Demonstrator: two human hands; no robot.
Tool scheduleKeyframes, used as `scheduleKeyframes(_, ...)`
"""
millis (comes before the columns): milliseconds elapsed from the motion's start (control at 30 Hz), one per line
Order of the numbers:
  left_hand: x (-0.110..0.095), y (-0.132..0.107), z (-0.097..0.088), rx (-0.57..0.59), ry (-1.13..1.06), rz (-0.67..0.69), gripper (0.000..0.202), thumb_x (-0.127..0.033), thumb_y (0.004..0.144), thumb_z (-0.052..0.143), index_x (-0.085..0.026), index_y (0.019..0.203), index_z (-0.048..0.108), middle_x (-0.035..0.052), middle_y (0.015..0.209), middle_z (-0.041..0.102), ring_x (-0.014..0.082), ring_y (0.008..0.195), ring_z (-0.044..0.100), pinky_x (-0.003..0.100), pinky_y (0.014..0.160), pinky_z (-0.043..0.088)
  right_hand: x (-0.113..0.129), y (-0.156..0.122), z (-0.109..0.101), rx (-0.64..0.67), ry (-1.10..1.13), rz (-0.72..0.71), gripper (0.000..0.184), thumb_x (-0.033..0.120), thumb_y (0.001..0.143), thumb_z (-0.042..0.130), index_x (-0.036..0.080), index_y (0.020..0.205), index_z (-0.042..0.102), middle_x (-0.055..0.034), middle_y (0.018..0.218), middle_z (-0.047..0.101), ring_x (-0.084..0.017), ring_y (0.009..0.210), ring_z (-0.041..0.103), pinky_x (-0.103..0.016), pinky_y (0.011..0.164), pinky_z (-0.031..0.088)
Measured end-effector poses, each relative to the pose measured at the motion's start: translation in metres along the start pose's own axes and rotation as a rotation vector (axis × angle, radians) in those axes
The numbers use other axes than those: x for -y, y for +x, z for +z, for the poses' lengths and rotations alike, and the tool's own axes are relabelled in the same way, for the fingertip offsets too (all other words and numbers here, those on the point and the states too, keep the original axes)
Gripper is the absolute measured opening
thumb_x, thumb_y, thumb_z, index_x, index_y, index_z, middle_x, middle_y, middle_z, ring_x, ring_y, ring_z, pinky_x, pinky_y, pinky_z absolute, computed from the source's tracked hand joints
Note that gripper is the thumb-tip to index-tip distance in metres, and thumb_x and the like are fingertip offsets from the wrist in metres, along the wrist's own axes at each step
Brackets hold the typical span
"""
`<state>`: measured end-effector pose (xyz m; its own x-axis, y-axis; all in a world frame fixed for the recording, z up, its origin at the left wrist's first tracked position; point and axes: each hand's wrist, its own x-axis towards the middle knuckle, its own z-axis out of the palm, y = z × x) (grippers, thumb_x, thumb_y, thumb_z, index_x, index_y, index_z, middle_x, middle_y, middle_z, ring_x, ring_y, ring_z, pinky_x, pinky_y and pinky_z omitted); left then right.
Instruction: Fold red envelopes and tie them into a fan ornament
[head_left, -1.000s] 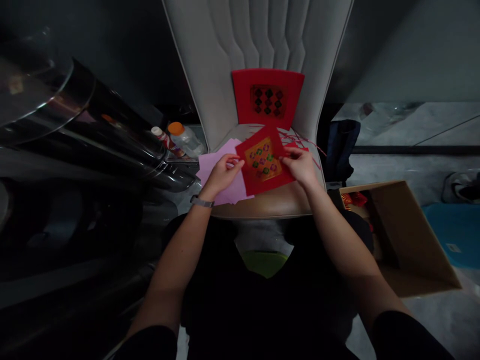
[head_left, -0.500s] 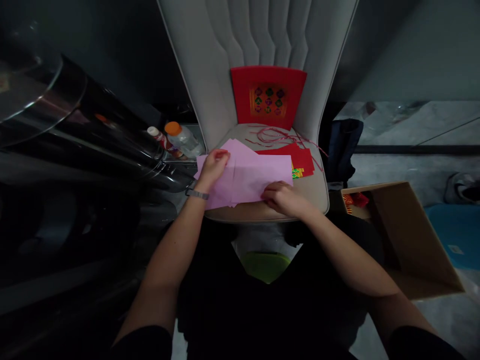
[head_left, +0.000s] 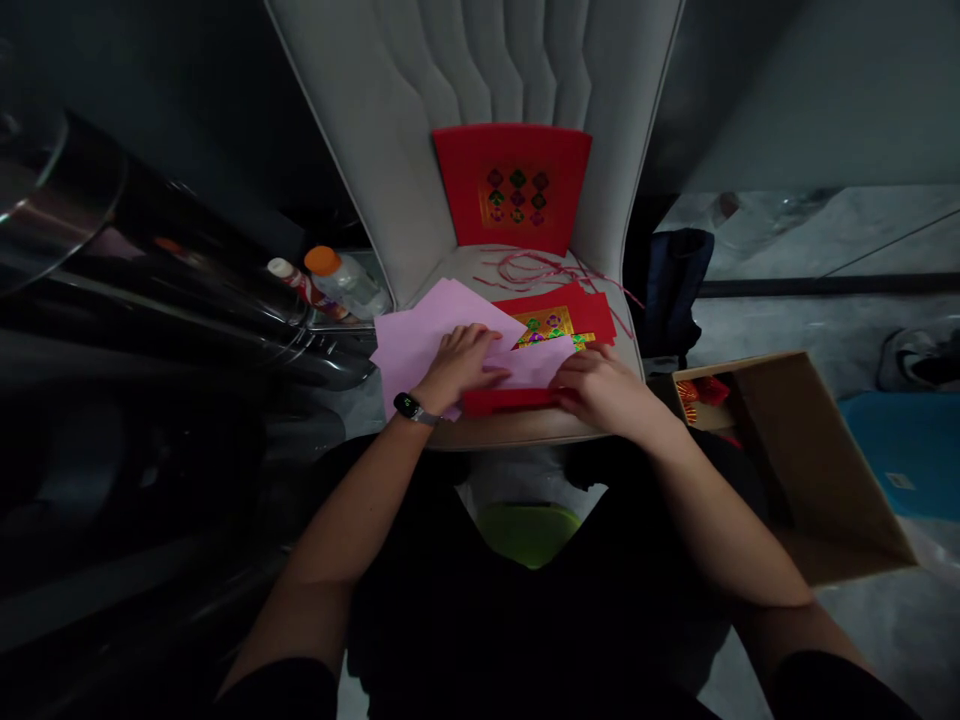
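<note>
Chair: set in the middle, its pale ribbed backrest (head_left: pixel 352 120) raised at 12 o'clock from the paper being handled, its seat covered with paper.
Cardboard box (head_left: pixel 802 450): placed between 3 and 4 o'clock, beside the chair; red and gold items (head_left: pixel 703 394) are seen inside it.
Blue object (head_left: pixel 907 445): partly hidden by the box, farther out at 3 o'clock.
Red panel (head_left: pixel 514 190): leaned upright against the backrest at 12 o'clock, marked with nine coloured lozenges.
Pink papers (head_left: pixel 420 340): fanned over one another at 9 o'clock on the seat.
Red sheets (head_left: pixel 581 308): laid overlapping at 1 o'clock, gold print turned upward.
Handled sheet (head_left: pixel 536 362): laid pink face up near the seat's front edge, partly over the red sheets; a red strip is shown along its 6 o'clock side.
Left hand (head_left: pixel 466 362): rested palm down at 9 o'clock, fingers apart, over the sheet's end and the pink papers.
Right hand (head_left: pixel 600 388): curled at 3 o'clock against the sheet's other end; whether its fingers are clamped on the paper cannot be told.
Orange-capped bottle (head_left: pixel 352 288): stood at 10 o'clock, beside a white-capped bottle (head_left: pixel 309 290).
Red-and-white cord (head_left: pixel 529 268): looped at 12 o'clock, before the panel.
Watch (head_left: pixel 411 407): strapped on the left wrist.
</note>
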<state>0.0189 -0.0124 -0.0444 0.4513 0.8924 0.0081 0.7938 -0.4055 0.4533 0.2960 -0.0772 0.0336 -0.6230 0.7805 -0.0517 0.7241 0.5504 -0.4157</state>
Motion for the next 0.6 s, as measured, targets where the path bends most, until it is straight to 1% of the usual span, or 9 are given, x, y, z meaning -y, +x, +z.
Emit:
scheduleKeyframes(67, -0.001, 0.006, 0.000, 0.006, -0.019, -0.048, 0.065, -0.052, 0.070, 0.091, -0.024, 0.124, 0.071, 0.0141, 0.123, 0.066, 0.0390, 0.118, 0.058, 0.049, 0.103, 0.043, -0.004, -0.001, 0.003, -0.083, -0.080, -0.003, 0.017, 0.023, 0.098, 0.063, 0.022, 0.105, 0.078, -0.0122, 0.112, 0.076, -0.032, 0.115, 0.064, -0.057, 0.117, 0.033)
scheduleKeyframes(133, -0.002, 0.010, -0.003, 0.031, -0.072, -0.088, 0.061, -0.046, 0.065, 0.093, -0.023, 0.118, 0.073, 0.0122, 0.113, 0.068, 0.0357, 0.108, 0.062, 0.044, 0.096, 0.046, -0.006, -0.002, 0.006, -0.135, -0.105, -0.027, 0.017, 0.026, 0.099, 0.062, 0.022, 0.107, 0.077, -0.0119, 0.116, 0.075, -0.032, 0.118, 0.062, -0.060, 0.122, 0.027)
scheduleKeyframes(233, -0.006, 0.012, -0.010, 0.157, -0.154, -0.154, 0.053, -0.040, 0.069, 0.087, -0.021, 0.116, 0.071, 0.0075, 0.100, 0.071, 0.0272, 0.088, 0.064, 0.036, 0.081, 0.047, -0.005, -0.003, 0.013, -0.180, -0.141, -0.043, 0.018, 0.027, 0.100, 0.061, 0.023, 0.108, 0.077, -0.0113, 0.115, 0.074, -0.032, 0.118, 0.060, -0.062, 0.125, 0.022)
scheduleKeyframes(300, -0.012, 0.013, -0.017, 0.257, -0.186, -0.167, 0.042, -0.041, 0.076, 0.080, -0.020, 0.111, 0.070, 0.0056, 0.097, 0.074, 0.0239, 0.083, 0.064, 0.032, 0.075, 0.045, -0.005, -0.003, 0.017, -0.191, -0.152, -0.039, 0.018, 0.027, 0.100, 0.061, 0.022, 0.108, 0.076, -0.0110, 0.115, 0.074, -0.031, 0.117, 0.060, -0.063, 0.126, 0.020)
scheduleKeyframes(367, -0.022, 0.012, -0.024, 0.342, -0.205, -0.130, 0.033, -0.047, 0.083, 0.071, -0.020, 0.101, 0.071, 0.0053, 0.095, 0.075, 0.0231, 0.081, 0.064, 0.031, 0.073, 0.043, -0.007, -0.002, 0.020, -0.188, -0.144, -0.033, 0.017, 0.027, 0.099, 0.062, 0.022, 0.108, 0.076, -0.0106, 0.114, 0.074, -0.031, 0.117, 0.060, -0.062, 0.126, 0.021)
scheduleKeyframes(433, -0.032, 0.011, -0.033, 0.396, -0.222, -0.065, 0.040, -0.057, 0.090, 0.062, -0.019, 0.094, 0.072, 0.0057, 0.091, 0.075, 0.0232, 0.079, 0.063, 0.031, 0.072, 0.042, -0.009, 0.000, 0.023, -0.169, -0.131, -0.028, 0.016, 0.027, 0.098, 0.063, 0.022, 0.106, 0.076, -0.0105, 0.113, 0.074, -0.031, 0.117, 0.060, -0.062, 0.126, 0.022)
scheduleKeyframes(467, -0.037, 0.010, -0.038, 0.406, -0.241, -0.033, 0.046, -0.062, 0.092, 0.059, -0.018, 0.094, 0.072, 0.0059, 0.090, 0.076, 0.0233, 0.079, 0.064, 0.030, 0.073, 0.042, -0.010, 0.001, 0.023, -0.156, -0.125, -0.027, 0.016, 0.026, 0.098, 0.064, 0.022, 0.106, 0.076, -0.0106, 0.112, 0.074, -0.031, 0.117, 0.060, -0.062, 0.125, 0.023)
scheduleKeyframes(533, -0.045, 0.007, -0.044, 0.430, -0.308, 0.037, 0.051, -0.066, 0.094, 0.057, -0.019, 0.100, 0.074, 0.0056, 0.096, 0.077, 0.0238, 0.084, 0.066, 0.030, 0.076, 0.042, -0.010, 0.003, 0.024, -0.133, -0.119, -0.029, 0.017, 0.025, 0.096, 0.065, 0.021, 0.108, 0.076, -0.0111, 0.112, 0.073, -0.032, 0.119, 0.060, -0.063, 0.125, 0.024)
scheduleKeyframes(600, -0.049, 0.003, -0.047, 0.458, -0.358, 0.085, 0.052, -0.067, 0.087, 0.067, -0.020, 0.108, 0.075, 0.0044, 0.104, 0.078, 0.0244, 0.089, 0.068, 0.028, 0.078, 0.043, -0.008, 0.006, 0.023, -0.115, -0.113, -0.032, 0.021, 0.024, 0.095, 0.065, 0.021, 0.113, 0.075, -0.0115, 0.115, 0.073, -0.033, 0.122, 0.059, -0.065, 0.125, 0.023)
